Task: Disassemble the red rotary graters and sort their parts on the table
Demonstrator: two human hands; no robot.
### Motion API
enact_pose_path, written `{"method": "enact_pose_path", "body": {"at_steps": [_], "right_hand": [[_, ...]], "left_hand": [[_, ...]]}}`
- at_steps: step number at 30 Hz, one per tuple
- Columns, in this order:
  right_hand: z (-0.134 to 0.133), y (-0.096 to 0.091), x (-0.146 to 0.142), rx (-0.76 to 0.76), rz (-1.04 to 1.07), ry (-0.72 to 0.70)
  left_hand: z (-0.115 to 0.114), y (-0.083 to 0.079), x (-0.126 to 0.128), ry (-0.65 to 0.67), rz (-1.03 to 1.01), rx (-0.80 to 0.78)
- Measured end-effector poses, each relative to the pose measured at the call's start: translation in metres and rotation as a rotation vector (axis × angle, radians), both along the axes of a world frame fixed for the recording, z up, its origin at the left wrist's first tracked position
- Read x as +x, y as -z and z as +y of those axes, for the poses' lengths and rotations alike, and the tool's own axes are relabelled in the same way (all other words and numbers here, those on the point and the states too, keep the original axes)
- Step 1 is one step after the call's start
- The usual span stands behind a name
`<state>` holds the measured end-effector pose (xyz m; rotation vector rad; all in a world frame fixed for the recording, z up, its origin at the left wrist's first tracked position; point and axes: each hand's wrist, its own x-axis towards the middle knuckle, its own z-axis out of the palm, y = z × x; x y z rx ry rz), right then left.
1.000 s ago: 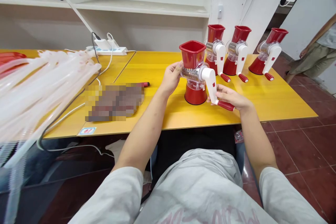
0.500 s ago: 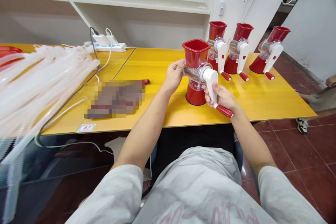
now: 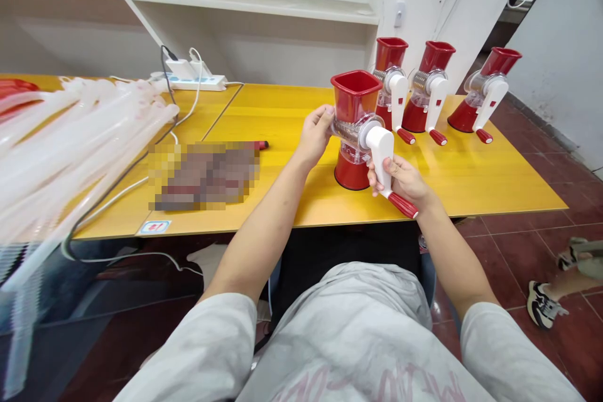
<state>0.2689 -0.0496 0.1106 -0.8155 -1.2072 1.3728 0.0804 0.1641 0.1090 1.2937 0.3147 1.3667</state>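
Observation:
A red rotary grater with a square hopper and a clear drum housing stands upright near the table's front edge. My left hand grips the left end of its drum housing, thumb on top; its other fingertips are partly hidden. On the right side, my right hand is closed around the white crank arm, just above the red crank handle. Behind it stand three similar graters: one partly hidden grater, a middle grater and a right-hand grater.
The yellow table carries a pixelated dark object left of my arm. Long translucent plastic strips spread over its left side, with cables and a power strip behind. A person's shoe is on the floor at right.
The held grater has shifted slightly right, its hopper tipping a little that way, and both hands went with it. At the right edge, the other person's legs and shoes have moved closer.

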Motion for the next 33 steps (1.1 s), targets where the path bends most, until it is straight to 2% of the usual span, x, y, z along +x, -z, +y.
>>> {"method": "enact_pose_path", "body": {"at_steps": [5,9,16,20,26,30,33], "right_hand": [[-0.001,0.003,0.012,0.027,-0.015,-0.082],[-0.004,0.002,0.025,0.022,-0.112,-0.119],[-0.009,-0.009,0.046,0.041,-0.249,-0.047],[-0.018,-0.027,0.061,0.074,-0.272,0.105],[-0.04,-0.053,0.095,0.095,-0.457,0.48],[-0.05,-0.052,0.131,0.082,-0.63,0.686],[-0.055,-0.049,0.146,0.058,-0.739,0.783]], "left_hand": [[0.002,0.0,-0.002,0.012,0.015,-0.005],[0.001,-0.003,-0.002,0.031,-0.026,0.005],[0.001,-0.007,-0.001,-0.012,-0.032,-0.03],[0.006,-0.003,0.0,-0.02,-0.032,-0.021],[0.01,0.0,0.001,-0.001,-0.013,-0.037],[0.013,0.0,-0.002,-0.031,-0.029,-0.024],[0.015,0.0,-0.005,-0.067,-0.046,-0.026]]}}
